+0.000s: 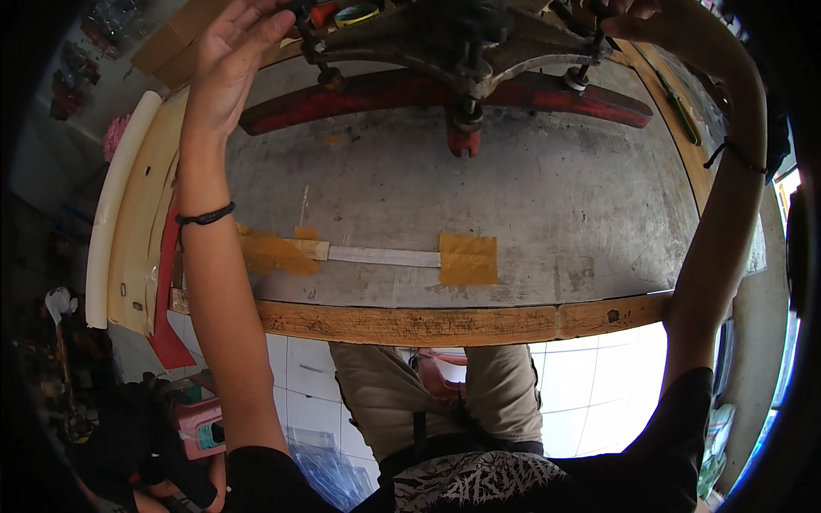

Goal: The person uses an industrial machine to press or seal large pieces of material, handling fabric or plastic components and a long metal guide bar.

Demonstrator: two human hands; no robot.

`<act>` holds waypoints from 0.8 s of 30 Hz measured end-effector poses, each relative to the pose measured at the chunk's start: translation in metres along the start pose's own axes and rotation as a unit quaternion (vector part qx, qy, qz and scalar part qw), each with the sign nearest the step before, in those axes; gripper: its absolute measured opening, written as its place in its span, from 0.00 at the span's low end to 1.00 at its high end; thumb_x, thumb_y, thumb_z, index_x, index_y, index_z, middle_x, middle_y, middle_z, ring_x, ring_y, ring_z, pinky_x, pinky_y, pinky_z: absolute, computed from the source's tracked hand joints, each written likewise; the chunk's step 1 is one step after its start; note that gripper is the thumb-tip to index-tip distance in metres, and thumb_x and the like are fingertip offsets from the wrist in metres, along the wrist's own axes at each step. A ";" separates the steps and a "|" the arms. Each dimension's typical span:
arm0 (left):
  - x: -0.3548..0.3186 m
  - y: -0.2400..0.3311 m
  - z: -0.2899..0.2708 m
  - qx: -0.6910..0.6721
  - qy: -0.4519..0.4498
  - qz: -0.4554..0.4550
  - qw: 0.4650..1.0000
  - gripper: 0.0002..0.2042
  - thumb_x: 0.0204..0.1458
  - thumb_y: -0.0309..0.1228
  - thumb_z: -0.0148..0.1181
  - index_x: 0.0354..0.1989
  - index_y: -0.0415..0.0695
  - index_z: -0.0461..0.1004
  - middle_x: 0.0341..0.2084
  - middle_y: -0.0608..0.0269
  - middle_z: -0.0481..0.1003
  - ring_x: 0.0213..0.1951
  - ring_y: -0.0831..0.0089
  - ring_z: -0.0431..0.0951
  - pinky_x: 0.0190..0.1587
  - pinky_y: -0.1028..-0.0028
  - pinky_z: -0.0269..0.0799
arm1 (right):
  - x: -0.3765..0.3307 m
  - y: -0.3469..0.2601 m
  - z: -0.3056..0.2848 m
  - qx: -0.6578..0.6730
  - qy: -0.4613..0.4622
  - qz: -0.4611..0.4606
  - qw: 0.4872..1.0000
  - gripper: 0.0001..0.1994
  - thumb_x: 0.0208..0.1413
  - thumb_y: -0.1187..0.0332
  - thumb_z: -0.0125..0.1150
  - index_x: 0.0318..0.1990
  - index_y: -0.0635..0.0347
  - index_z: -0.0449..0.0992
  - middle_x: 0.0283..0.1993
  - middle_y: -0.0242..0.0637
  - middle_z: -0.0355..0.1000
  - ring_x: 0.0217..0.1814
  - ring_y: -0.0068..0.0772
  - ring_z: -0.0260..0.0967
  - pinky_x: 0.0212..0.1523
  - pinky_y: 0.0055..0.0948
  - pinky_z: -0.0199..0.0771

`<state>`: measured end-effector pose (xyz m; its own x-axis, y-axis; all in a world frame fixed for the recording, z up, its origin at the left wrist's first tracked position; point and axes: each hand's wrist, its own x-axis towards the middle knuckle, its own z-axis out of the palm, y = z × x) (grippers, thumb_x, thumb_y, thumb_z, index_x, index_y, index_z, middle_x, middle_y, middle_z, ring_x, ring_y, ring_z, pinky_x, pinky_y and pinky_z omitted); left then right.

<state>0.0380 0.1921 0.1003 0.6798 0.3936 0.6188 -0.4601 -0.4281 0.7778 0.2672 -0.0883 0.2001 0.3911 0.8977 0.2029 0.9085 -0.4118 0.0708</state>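
Observation:
A heavy metal clamp frame (475,73) with spreading arms stands at the far side of a grey metal plate (556,188). Under it lies a long red bar (351,98) with a short forked stub pointing toward me. My left hand (235,56) is at the frame's left end, thumb and fingertips closing at a dark upright bolt (310,47); the upper edge cuts off part of the fingers. At the opposite end, my right hand (654,24) has its fingers around the right bolt (594,47), also partly cut off.
Brown tape (468,258) and a pale flat strip (385,256) are stuck on the plate. A wooden edge (410,323) runs along the front. Rolled sheets (128,205) stand at left; a green-handled tool (684,120) lies right. Another person (128,445) is low at left.

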 end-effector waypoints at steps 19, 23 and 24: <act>0.001 -0.005 -0.004 0.054 0.044 -0.008 0.998 0.23 0.54 0.29 0.65 0.57 0.37 0.68 0.49 0.62 0.72 0.53 0.74 0.71 0.53 0.78 0.68 | -0.001 -0.005 0.003 -0.033 0.020 0.005 0.999 0.30 0.50 0.42 0.67 0.48 0.60 0.78 0.45 0.43 0.78 0.48 0.36 0.76 0.50 0.33 0.76; 0.000 -0.005 -0.006 0.058 0.037 -0.010 0.998 0.22 0.54 0.28 0.65 0.57 0.37 0.69 0.50 0.62 0.72 0.54 0.75 0.70 0.53 0.78 0.67 | -0.001 -0.005 0.003 -0.042 0.032 0.002 0.999 0.29 0.50 0.42 0.67 0.48 0.59 0.79 0.43 0.43 0.78 0.47 0.36 0.76 0.49 0.33 0.76; 0.000 -0.005 -0.006 0.056 0.036 -0.008 0.998 0.22 0.54 0.28 0.65 0.57 0.36 0.69 0.50 0.62 0.72 0.54 0.75 0.70 0.53 0.78 0.67 | -0.002 -0.006 0.004 -0.041 0.035 0.007 0.999 0.29 0.50 0.42 0.67 0.48 0.60 0.79 0.43 0.43 0.78 0.46 0.36 0.76 0.49 0.33 0.76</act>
<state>0.0372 0.1995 0.0969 0.6421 0.4568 0.6157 -0.3796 -0.5083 0.7730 0.2612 -0.0870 0.1957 0.3890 0.8800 0.2725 0.8871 -0.4376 0.1468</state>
